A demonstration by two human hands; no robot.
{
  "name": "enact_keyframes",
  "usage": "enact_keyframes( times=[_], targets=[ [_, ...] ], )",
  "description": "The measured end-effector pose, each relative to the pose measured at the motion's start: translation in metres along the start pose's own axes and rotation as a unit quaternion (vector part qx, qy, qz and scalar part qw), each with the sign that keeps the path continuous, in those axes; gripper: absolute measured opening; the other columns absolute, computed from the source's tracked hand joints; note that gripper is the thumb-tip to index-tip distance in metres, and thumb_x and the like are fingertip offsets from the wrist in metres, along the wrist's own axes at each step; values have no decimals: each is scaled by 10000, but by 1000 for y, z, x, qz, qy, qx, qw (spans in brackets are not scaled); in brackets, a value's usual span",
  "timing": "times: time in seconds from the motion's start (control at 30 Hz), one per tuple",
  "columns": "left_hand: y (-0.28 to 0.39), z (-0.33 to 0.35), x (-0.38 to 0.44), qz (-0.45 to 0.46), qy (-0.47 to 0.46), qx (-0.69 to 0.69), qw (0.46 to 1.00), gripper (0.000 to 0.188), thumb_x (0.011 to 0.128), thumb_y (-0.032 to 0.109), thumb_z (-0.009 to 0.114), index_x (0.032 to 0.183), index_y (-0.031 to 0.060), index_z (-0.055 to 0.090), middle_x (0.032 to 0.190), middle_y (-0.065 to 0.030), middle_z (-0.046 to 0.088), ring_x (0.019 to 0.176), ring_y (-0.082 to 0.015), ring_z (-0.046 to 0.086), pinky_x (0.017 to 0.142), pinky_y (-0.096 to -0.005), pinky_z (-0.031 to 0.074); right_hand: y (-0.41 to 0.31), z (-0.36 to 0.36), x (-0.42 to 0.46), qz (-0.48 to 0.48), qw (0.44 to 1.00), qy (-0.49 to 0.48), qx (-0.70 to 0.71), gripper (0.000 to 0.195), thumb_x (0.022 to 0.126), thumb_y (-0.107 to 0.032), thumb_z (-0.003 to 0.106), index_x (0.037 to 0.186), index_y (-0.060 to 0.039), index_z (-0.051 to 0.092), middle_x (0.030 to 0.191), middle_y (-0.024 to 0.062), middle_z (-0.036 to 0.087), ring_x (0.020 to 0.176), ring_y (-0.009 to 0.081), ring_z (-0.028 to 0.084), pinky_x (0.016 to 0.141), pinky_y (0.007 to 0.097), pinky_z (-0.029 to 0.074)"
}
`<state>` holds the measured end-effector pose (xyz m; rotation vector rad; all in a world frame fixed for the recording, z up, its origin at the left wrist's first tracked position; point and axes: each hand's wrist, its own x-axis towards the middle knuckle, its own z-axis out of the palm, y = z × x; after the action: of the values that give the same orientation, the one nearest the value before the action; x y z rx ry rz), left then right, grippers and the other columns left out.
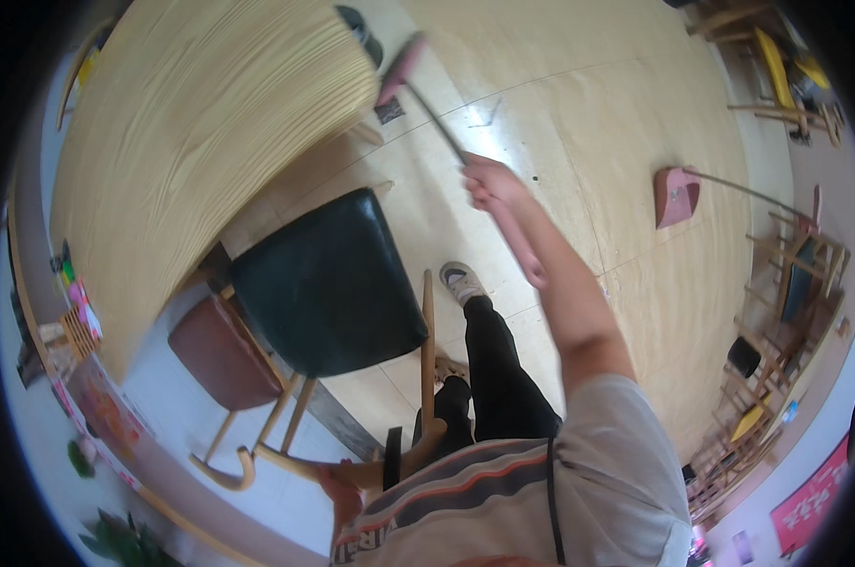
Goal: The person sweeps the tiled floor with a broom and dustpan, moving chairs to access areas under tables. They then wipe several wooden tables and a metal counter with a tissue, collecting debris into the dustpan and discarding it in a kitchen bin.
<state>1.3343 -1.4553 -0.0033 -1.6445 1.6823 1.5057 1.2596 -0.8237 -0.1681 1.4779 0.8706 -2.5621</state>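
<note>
My right hand (495,183) is wrapped around the handle of a broom (438,124). Its pink grip lies along my forearm. The blurred pink broom head (401,71) is at the table's near corner, beside a dark patch on the floor. At the lower left my left hand (341,489) grips the curved wooden back rail of a chair with a dark green padded seat (332,287). Part of that hand is hidden by the rail and my shirt. The wooden table (236,92) stands just beyond the chair.
A pink long-handled dustpan (675,202) stands on the tiled floor (654,305) to the right. Beside the green chair is a brown-seated chair (225,354). Several wooden chairs (767,383) line the right wall. A dark shoe (362,35) shows past the table edge.
</note>
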Motion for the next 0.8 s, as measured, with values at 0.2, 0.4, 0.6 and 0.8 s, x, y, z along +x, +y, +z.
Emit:
enact_keyframes(
  times=[0.2,0.4,0.6,0.8],
  targets=[
    [-5,-33,32,-30,-45,10,998,464,816,486,462,1069,102,400,905,-107,506,866,-252,512,772,-395,438,-9,4,65,47,999,-3,12,140,819,-134,515,686,-121,473,539,-29,442,398,56,339,401,219,313],
    [-15,-10,-1,5,9,3,1000,481,805,536,442,1024,111,385,868,-104,498,788,-239,485,754,-399,417,45,-126,-46,23,999,38,-19,204,830,-186,496,652,-87,505,477,2,432,362,95,367,344,253,303],
    [-9,1,-13,21,7,26,999,494,794,519,473,1038,98,386,860,-114,503,779,-264,482,762,-418,398,123,-203,-181,120,967,204,92,91,855,-154,458,929,-167,508,509,-53,402,343,45,303,330,214,247],
    [-12,10,-24,81,10,7,997,509,789,495,490,1057,75,384,849,-128,505,774,-271,484,750,-406,398,141,-161,-259,84,960,268,-6,508,807,-51,497,1294,-119,371,560,-3,450,369,65,348,350,231,291]
  ],
)
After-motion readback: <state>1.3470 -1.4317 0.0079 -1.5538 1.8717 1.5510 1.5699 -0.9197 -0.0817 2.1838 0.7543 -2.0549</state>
